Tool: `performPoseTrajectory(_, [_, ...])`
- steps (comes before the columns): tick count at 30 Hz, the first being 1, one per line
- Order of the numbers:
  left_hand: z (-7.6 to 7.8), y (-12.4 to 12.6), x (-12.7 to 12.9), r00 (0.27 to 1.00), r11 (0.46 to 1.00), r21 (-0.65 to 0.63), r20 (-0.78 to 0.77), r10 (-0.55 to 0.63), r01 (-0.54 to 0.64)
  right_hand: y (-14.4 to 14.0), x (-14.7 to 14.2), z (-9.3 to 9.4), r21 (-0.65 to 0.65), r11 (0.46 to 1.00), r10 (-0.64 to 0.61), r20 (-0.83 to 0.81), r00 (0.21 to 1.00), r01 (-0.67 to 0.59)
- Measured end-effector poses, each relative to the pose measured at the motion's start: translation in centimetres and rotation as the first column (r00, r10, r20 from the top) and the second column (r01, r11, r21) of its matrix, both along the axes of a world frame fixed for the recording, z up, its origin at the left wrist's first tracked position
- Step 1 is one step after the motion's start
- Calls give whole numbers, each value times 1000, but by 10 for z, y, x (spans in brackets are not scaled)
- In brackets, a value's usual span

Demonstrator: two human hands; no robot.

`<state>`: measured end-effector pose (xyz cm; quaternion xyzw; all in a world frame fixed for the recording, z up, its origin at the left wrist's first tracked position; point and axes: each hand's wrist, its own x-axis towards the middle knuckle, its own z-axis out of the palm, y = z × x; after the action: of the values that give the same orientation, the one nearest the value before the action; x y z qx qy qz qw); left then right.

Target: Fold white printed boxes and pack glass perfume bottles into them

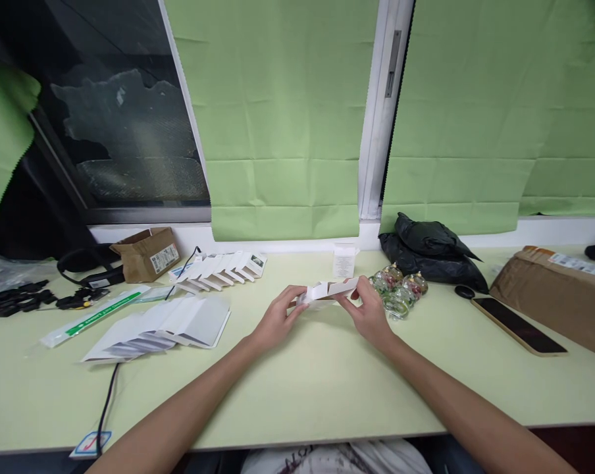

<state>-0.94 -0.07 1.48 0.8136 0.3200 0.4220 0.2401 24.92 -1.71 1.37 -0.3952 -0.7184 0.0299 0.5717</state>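
Observation:
A small white carton (327, 290) with its flaps sticking out is held above the middle of the table, between my two hands. My left hand (280, 315) pinches its left end with thumb and fingers. At the other end, my right hand (369, 313) grips the carton near a raised flap. Just beyond stands an upright white box (344, 261) with small print on its front. Beside my right hand lie several shiny glass-like ornaments (399, 289), coloured green, red and gold. The inside of the held carton is mostly hidden.
Flat white cartons (193, 319) lie in a fanned pile at left, with a row of white boxes (223, 270) behind. A brown box (147, 255), black bags (428, 253), a phone (517, 324) and a large cardboard box (557, 296) are around. A black cable (107, 401) crosses the left side.

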Motion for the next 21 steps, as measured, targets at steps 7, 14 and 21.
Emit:
performPoseTrajectory(7, [3, 0, 2, 1000, 999, 22, 10, -24, 23, -2, 2, -1, -58, 998, 21, 49, 999, -18])
performPoseTrajectory(14, [5, -7, 9, 999, 999, -33, -2, -32, 32, -4, -1, 0, -88, 996, -10, 77, 997, 17])
performPoseTrajectory(21, [4, -7, 8, 1000, 997, -79, -3, 13, -13, -4, 0, -1, 70, 997, -19, 54, 998, 16])
